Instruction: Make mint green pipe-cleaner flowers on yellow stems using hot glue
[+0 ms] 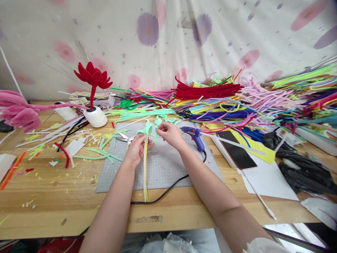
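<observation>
My left hand (pixel 138 149) is closed on a mint-green pipe-cleaner flower (pixel 148 127), whose yellow and white stems (pixel 145 172) hang down toward the table's front edge. Just to the right, my right hand (pixel 170 134) pinches a curled mint-green pipe-cleaner piece (pixel 156 134) close beside the flower; the fingertips partly hide the grip. More mint-green curled pieces (pixel 162 118) lie behind the hands. Both hands are above a grey cutting mat (pixel 168 172). Scissors (pixel 122 137) rest left of my left hand, and a blue glue gun (pixel 194 136) lies right of my right hand.
Bundles of coloured pipe cleaners (pixel 207 92) line the back. A red flower (pixel 93 78) stands in a white pot (pixel 96 117); pink flowers (pixel 19 110) lean in at left. A black cable (pixel 168 189) crosses the mat's front. A phone (pixel 237 149) lies at right.
</observation>
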`<state>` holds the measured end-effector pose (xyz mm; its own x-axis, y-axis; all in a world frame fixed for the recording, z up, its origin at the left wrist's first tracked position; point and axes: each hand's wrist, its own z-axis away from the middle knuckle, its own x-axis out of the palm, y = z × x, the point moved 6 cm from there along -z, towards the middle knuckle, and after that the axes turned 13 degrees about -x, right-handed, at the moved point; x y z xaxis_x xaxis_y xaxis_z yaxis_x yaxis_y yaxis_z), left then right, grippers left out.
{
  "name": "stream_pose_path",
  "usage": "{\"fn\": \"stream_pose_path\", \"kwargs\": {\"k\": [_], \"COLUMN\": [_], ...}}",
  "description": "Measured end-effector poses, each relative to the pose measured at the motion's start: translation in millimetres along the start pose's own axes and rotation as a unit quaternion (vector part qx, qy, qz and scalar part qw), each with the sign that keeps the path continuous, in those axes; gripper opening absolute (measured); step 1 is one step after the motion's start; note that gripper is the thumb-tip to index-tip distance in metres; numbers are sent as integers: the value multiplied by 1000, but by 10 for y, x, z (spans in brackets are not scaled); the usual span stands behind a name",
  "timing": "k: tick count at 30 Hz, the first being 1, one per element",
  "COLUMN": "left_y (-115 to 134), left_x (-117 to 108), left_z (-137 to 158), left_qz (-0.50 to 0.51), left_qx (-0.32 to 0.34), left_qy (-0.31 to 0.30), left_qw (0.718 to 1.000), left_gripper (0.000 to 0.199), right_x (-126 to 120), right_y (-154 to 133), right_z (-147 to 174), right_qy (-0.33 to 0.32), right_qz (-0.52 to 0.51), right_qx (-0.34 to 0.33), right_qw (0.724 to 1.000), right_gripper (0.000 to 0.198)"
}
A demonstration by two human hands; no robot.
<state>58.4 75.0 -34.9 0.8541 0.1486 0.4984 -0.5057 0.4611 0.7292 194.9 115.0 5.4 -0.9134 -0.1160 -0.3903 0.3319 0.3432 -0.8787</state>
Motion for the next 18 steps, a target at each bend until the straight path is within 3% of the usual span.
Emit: {"fn": "stream_pose_path", "kwargs": {"k": [18], "left_y": [-44], "left_x": [-33], "left_z": [-50], "left_qz": [-12], "left_qx": [-9], "left_qy": [3], "left_qw": [1000], "left_gripper": [8], "right_x": [40], "right_y": [2], "right_z": [-82], "right_qy": [-41], "right_qz": [7], "right_qx": [15], "right_qw": [999], "right_gripper": [7]}}
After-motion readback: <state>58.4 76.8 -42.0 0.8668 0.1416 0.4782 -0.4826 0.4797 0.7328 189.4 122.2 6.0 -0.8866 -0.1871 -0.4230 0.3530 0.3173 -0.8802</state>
